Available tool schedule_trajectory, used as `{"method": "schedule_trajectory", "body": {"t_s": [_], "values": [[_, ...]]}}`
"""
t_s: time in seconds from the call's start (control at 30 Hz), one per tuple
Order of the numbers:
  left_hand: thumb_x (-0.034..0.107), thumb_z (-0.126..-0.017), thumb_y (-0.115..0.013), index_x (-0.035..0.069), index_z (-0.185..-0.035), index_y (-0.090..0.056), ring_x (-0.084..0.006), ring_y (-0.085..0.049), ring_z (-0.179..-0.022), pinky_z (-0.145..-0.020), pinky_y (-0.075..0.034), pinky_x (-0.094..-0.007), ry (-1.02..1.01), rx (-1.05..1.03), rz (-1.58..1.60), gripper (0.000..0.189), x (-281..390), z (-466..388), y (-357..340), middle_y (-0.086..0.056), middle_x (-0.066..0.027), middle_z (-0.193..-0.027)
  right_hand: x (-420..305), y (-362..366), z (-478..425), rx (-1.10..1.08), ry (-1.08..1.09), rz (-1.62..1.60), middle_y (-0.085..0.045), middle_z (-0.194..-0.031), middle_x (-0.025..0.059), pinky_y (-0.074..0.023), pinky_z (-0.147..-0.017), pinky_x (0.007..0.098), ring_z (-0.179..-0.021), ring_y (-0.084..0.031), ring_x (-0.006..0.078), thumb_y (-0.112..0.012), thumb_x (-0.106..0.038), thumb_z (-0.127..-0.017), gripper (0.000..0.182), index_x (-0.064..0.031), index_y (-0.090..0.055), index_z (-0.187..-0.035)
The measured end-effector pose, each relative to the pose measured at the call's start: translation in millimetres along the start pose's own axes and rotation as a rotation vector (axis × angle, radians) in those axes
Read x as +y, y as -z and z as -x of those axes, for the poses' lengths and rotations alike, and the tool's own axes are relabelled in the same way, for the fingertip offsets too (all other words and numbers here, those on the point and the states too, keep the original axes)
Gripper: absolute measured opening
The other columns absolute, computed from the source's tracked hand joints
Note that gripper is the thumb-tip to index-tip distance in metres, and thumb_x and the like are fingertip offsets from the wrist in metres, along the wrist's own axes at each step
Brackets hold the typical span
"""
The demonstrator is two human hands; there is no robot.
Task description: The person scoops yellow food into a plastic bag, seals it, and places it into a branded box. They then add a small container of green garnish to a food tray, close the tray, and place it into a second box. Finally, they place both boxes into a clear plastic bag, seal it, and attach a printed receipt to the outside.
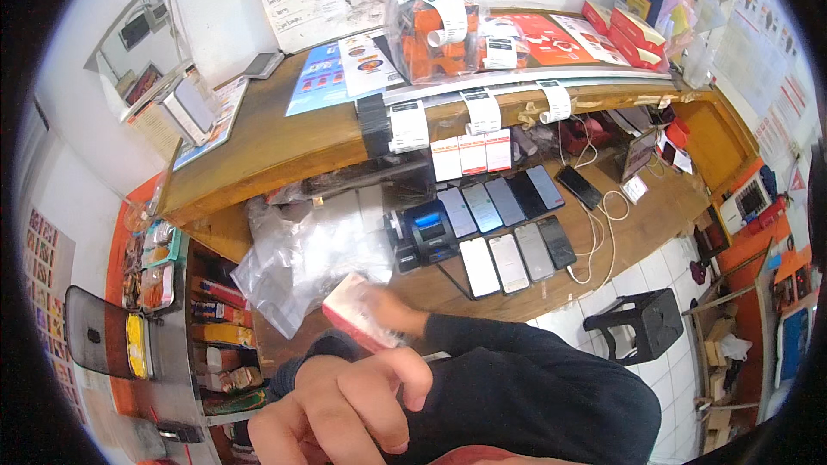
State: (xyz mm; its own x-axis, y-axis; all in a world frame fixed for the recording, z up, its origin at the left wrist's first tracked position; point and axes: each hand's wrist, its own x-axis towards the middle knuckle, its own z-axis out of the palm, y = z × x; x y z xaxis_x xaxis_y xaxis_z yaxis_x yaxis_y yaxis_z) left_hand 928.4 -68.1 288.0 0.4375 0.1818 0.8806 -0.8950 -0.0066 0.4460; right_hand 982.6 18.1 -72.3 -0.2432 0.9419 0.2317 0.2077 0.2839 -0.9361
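Observation:
Close to the camera at the bottom, my left hand (pixel 342 403) is raised with loosely bent, parted fingers and nothing visible in them. Beyond it, my right hand (pixel 397 313) is blurred by motion and closes on the edge of a red and white carton (pixel 352 310). The carton tilts above the wooden desk (pixel 413 290), and its lower end is partly hidden by my left hand. Clear plastic bags (pixel 316 239) lie just past the carton. To their right sits a black label or receipt printer (pixel 423 232) with a lit blue display.
Several smartphones (pixel 510 258) lie in two rows, with white charging cables (pixel 604 226) beside them. On the raised counter (pixel 271 155) stands a plastic-wrapped orange bundle (pixel 436 39); printed paper slips (pixel 408 126) hang from its edge. A black stool (pixel 639 326) stands on the tiled floor at right.

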Motion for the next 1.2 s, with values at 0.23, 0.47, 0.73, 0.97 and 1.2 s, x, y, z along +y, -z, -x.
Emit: {"method": "schedule_trajectory", "body": {"t_s": [0.23,0.47,0.73,0.97,1.2], "values": [[0.042,-0.093,-0.051,0.03,-0.112,-0.056,-0.0197,-0.044,-0.096,-0.086,-0.028,-0.043,-0.011,0.075,-0.032,0.023,-15,-5,2,-0.063,0.0005,-0.095,-150,230,56,0.457,0.194,0.716,-0.056,-0.11,0.0197,-0.0447,-0.09,0.0413,-0.103,-0.054,0.0331,-0.05,-0.005,-0.086,0.026,0.0003,-0.056,-0.11],[0.043,-0.09,-0.056,0.034,-0.12,-0.052,-0.0188,-0.045,-0.099,-0.087,-0.029,-0.0425,0.023,0.084,-0.088,0.031,-36,-17,15,-0.063,0.0006,-0.095,-332,469,12,1.203,0.248,0.385,-0.063,-0.097,0.0103,-0.0468,-0.077,0.0316,-0.083,-0.058,0.0177,-0.053,-0.039,-0.092,0.043,0.0,-0.062,-0.108],[0.031,-0.092,-0.055,0.02,-0.109,-0.047,-0.0177,-0.052,-0.077,-0.078,-0.037,-0.0403,-0.059,0.074,-0.262,0.022,-78,-2,67,-0.067,-0.0014,-0.076,-239,709,-161,0.954,0.013,0.567,-0.064,-0.09,0.0132,-0.0452,-0.073,0.0337,-0.08,-0.058,0.0198,-0.051,-0.032,-0.09,0.04,0.0016,-0.064,-0.107],[0.021,-0.09,-0.059,0.013,-0.108,-0.061,-0.0194,-0.058,-0.084,-0.081,-0.045,-0.0322,0.854,0.62,-0.788,0.02,-110,93,150,-0.061,-0.0059,-0.093,-163,726,-238,0.62,-0.185,1.009,-0.066,-0.095,0.0113,-0.0466,-0.076,0.0317,-0.084,-0.059,0.0177,-0.054,-0.03,-0.09,0.035,-0.0043,-0.062,-0.114],[0.025,-0.086,-0.062,0.01,-0.127,-0.051,-0.0266,-0.048,-0.12,-0.101,-0.037,-0.0461,1.365,0.177,-1.312,0.045,-225,237,215,-0.05,-0.0111,-0.128,-211,422,-97,0.858,0.472,0.477,-0.064,-0.096,0.0109,-0.0459,-0.075,0.0298,-0.088,-0.059,0.0194,-0.056,-0.021,-0.09,0.024,-0.0017,-0.062,-0.104]]}}
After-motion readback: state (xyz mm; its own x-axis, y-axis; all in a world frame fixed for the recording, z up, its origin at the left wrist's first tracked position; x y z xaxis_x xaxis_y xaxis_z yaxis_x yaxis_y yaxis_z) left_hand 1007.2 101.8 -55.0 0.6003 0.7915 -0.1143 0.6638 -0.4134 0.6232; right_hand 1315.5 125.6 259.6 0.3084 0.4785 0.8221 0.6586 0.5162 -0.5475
